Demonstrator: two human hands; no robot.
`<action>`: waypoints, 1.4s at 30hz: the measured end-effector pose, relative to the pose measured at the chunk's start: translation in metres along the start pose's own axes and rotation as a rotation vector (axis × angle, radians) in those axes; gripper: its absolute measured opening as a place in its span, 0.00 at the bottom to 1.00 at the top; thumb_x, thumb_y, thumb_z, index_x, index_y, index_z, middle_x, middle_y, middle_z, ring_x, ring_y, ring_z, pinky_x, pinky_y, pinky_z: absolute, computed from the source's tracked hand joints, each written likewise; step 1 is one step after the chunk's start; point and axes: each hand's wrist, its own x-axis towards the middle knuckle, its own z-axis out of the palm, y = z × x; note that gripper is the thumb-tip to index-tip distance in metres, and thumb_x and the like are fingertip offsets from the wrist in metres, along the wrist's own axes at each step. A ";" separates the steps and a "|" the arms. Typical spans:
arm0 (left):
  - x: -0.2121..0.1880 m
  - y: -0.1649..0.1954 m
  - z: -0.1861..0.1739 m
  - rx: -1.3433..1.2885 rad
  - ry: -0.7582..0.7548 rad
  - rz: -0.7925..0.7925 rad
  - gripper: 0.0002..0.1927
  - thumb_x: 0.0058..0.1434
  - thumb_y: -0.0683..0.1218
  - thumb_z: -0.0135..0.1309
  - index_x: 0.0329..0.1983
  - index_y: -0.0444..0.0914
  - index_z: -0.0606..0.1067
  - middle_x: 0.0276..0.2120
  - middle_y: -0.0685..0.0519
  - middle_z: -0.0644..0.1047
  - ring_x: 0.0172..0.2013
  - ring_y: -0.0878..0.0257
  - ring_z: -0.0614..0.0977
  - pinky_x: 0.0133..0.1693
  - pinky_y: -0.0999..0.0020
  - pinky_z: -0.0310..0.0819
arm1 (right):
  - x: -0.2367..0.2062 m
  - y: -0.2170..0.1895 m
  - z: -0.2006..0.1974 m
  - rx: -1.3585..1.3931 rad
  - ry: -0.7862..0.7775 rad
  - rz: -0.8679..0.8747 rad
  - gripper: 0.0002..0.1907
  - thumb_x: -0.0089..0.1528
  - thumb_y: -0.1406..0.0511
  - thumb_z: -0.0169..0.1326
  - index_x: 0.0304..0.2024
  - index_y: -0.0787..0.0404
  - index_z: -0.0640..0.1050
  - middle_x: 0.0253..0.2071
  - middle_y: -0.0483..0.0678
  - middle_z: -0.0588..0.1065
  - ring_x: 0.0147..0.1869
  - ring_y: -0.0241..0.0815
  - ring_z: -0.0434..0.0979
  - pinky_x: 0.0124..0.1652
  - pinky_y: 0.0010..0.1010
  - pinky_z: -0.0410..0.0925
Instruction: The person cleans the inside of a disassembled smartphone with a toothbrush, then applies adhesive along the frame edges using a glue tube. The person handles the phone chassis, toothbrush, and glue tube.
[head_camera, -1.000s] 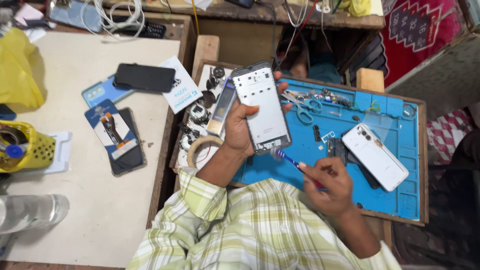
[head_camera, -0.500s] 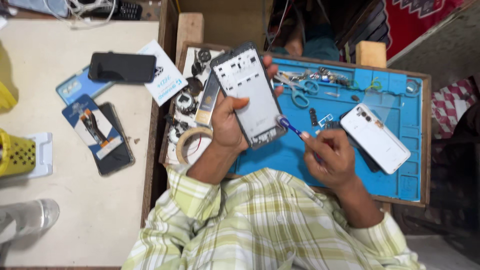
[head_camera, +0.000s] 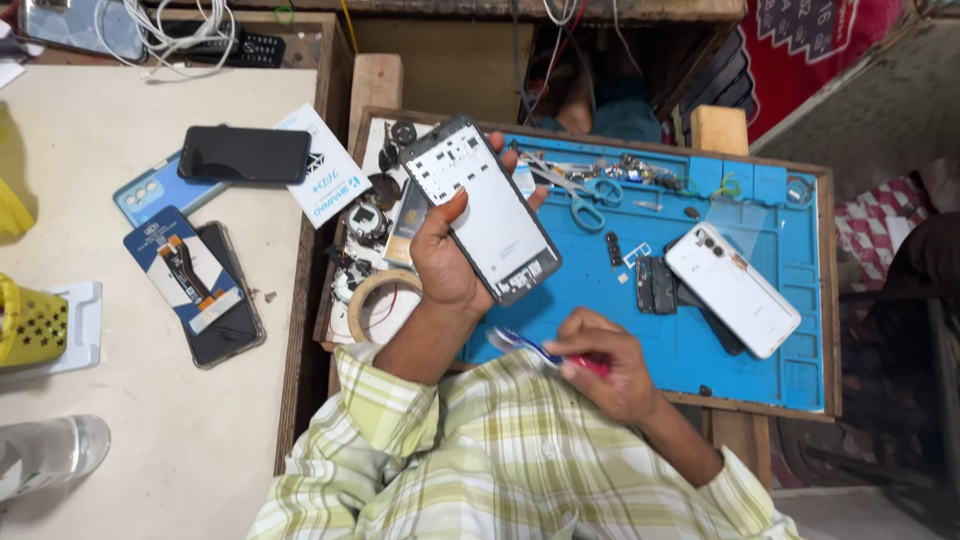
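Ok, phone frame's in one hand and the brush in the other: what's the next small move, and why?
Probably bring the brush up to the opened phone frame. The left hand holds the frame tilted with its inner side facing up, while the right hand grips the brush low, near the chest, its bristles clear of the frame and pointing left.

Left hand (head_camera: 447, 262) grips opened phone (head_camera: 482, 208); right hand (head_camera: 607, 364) holds toothbrush (head_camera: 535, 347) over blue mat (head_camera: 690, 345).
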 end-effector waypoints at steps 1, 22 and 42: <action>0.001 0.000 -0.001 0.003 -0.017 -0.003 0.32 0.67 0.47 0.44 0.75 0.37 0.59 0.70 0.45 0.66 0.68 0.54 0.69 0.67 0.40 0.68 | -0.002 0.004 -0.008 0.157 -0.062 0.002 0.13 0.66 0.70 0.58 0.53 0.66 0.81 0.43 0.49 0.71 0.39 0.35 0.65 0.37 0.26 0.61; -0.010 -0.002 0.004 -0.035 -0.184 -0.062 0.38 0.77 0.67 0.34 0.76 0.36 0.62 0.67 0.44 0.68 0.69 0.53 0.70 0.68 0.45 0.69 | -0.020 0.025 -0.043 1.081 0.304 0.149 0.24 0.66 0.62 0.55 0.61 0.71 0.73 0.53 0.56 0.72 0.35 0.39 0.66 0.29 0.24 0.60; -0.012 -0.004 -0.004 -0.111 -0.310 -0.173 0.36 0.80 0.65 0.31 0.74 0.33 0.60 0.68 0.40 0.67 0.69 0.50 0.68 0.67 0.49 0.67 | -0.028 -0.029 -0.173 -1.033 0.538 0.086 0.10 0.68 0.71 0.59 0.52 0.66 0.81 0.44 0.53 0.72 0.42 0.43 0.75 0.43 0.32 0.69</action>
